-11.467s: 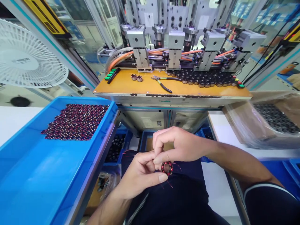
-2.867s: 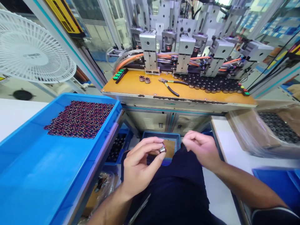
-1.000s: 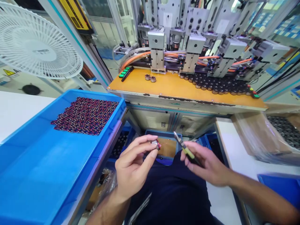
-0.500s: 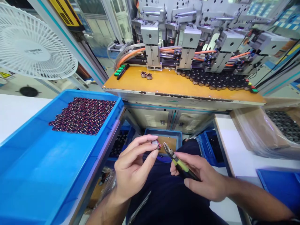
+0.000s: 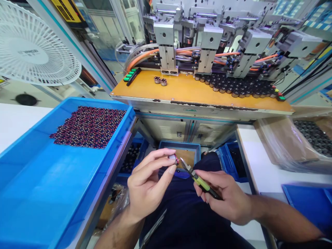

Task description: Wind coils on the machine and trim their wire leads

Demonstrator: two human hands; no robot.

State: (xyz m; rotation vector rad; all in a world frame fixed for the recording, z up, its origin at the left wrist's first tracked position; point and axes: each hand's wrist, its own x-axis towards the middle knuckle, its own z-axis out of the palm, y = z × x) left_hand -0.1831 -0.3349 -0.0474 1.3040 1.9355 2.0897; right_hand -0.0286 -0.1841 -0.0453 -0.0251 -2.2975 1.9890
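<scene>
Pinched between the thumb and fingers of my left hand [image 5: 153, 178] is a small motor stator [image 5: 172, 158], a metal ring with red copper windings, its wound face turned to the right. My right hand [image 5: 223, 193] is wrapped round the yellow-and-black handles of a pair of cutting pliers [image 5: 199, 180]. The pliers' jaws point up and left, just to the right of the stator's windings. Whether the tips touch a wire is too small to tell.
At left, a blue tray [image 5: 64, 186] holds many wound stators [image 5: 88, 128]. Ahead, an orange bench [image 5: 181, 91] under a machine carries two stators [image 5: 160, 81] and rows of black-topped parts [image 5: 238, 86]. A plastic-lined carton [image 5: 287, 141] stands right; a blue bin [image 5: 192, 145] sits below.
The cutting pliers, earlier on the bench, are now in my right hand and have come left beside the stator. The machine's upper parts have shifted. My left hand keeps hold of the stator.
</scene>
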